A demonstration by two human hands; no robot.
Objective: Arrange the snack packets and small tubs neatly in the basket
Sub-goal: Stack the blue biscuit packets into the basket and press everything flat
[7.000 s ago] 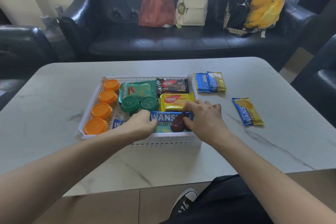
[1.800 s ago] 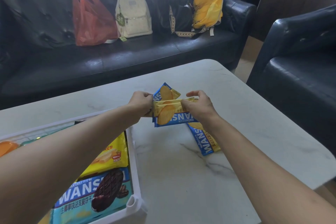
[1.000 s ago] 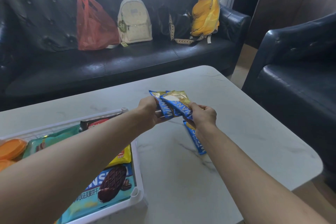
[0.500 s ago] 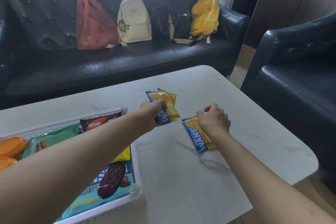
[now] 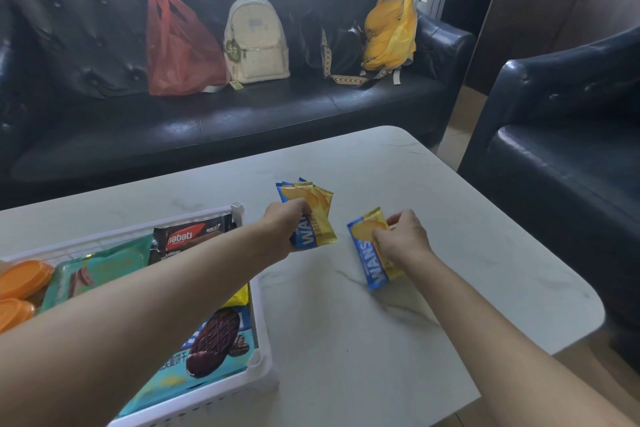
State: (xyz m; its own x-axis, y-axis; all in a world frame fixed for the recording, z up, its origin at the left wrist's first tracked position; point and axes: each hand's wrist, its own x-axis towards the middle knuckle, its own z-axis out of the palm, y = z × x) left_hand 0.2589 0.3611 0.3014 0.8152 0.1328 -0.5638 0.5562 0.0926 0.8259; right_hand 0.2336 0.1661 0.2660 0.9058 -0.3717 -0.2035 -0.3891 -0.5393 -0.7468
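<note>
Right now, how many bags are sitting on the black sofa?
4, in a row along the seat: a red plastic bag at the left, a cream backpack, a black bag with a patterned strap, and a yellow bag at the right. Nothing appears hidden.

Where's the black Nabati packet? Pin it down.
In the head view, the black Nabati packet lies at the far right corner of the white basket, beside the teal packet and behind the left forearm.
</note>
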